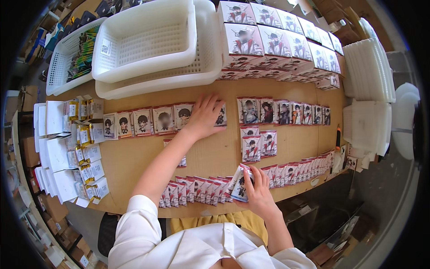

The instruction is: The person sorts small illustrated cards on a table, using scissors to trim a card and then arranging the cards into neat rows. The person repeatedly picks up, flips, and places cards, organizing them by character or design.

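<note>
My left hand [205,117] lies palm down, fingers spread, over the right end of a row of foil packets with chibi character cards on top [164,119]. It covers part of that row. In my right hand [257,188], close to the table's front edge, is a small stack of a packet and a chibi card [241,188], pinched between thumb and fingers. Below and left of it, overlapping red-and-white packets [198,191] lie fanned out. Another fanned row of packets [292,173] runs to the right. My left forearm partly hides a packet [181,162].
Across the back stand white plastic baskets [144,72] and stacked printed boxes [243,40]. Opened white boxes holding gold packets [84,136] line the left. A second card row [265,111] and a few packets [251,148] lie right of centre. White trays [368,72] and an orange-and-black cutter [338,136] are at right.
</note>
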Tool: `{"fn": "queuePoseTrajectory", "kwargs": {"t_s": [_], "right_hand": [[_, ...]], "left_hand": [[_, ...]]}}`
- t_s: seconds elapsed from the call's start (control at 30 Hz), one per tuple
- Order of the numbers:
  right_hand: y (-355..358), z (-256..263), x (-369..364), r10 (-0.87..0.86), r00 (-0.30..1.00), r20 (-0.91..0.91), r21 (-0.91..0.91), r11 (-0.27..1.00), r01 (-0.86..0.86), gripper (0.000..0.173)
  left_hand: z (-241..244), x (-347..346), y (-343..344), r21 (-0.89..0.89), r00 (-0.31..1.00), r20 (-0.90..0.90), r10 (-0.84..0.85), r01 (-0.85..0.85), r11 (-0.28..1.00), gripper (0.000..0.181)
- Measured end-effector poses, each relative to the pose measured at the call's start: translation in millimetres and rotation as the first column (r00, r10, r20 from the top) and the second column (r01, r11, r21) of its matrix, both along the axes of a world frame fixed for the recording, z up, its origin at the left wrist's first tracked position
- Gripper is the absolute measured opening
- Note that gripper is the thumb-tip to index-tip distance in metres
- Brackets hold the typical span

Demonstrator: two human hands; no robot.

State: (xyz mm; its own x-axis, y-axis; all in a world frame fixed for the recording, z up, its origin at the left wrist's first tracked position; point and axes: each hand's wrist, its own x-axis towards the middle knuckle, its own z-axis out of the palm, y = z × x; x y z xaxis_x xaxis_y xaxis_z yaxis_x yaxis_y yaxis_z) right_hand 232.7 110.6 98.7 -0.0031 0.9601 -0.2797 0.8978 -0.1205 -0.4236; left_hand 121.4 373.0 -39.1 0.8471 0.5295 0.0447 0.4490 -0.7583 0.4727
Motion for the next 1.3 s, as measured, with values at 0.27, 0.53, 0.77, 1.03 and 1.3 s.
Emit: {"fn": "queuePoseTrajectory", "kwargs": {"t_s": [0.27, 0.53, 0.77, 1.03, 1.3], "right_hand": [[3, -7, 34, 0.05, 0.998, -0.049, -0.012, 0.999, -0.05, 0.104], [45, -24, 82, 0.218, 0.976, 0.019, 0.043, 0.975, -0.219, 0.107], [151, -62, 102, 0.446, 0.877, 0.178, 0.214, 0.852, -0.477, 0.108], [195, -105, 99, 0.546, 0.808, 0.223, 0.19, 0.788, -0.585, 0.114], [197, -120, 96, 0.511, 0.818, 0.263, 0.192, 0.803, -0.564, 0.113]], "left_hand": [[7, -3, 2, -0.041, 0.999, -0.033, -0.037, 0.035, 0.999, 0.093], [6, 0, 3, -0.024, 0.997, -0.06, -0.045, 0.044, 0.999, 0.103], [11, -17, 7, 0.003, 0.991, -0.133, 0.036, -0.036, 0.999, 0.106], [39, -35, -5, -0.007, 0.956, -0.047, 0.291, -0.291, 0.957, 0.1], [38, -116, -69, 0.161, 0.804, 0.047, 0.593, -0.592, 0.79, 0.067]]}}
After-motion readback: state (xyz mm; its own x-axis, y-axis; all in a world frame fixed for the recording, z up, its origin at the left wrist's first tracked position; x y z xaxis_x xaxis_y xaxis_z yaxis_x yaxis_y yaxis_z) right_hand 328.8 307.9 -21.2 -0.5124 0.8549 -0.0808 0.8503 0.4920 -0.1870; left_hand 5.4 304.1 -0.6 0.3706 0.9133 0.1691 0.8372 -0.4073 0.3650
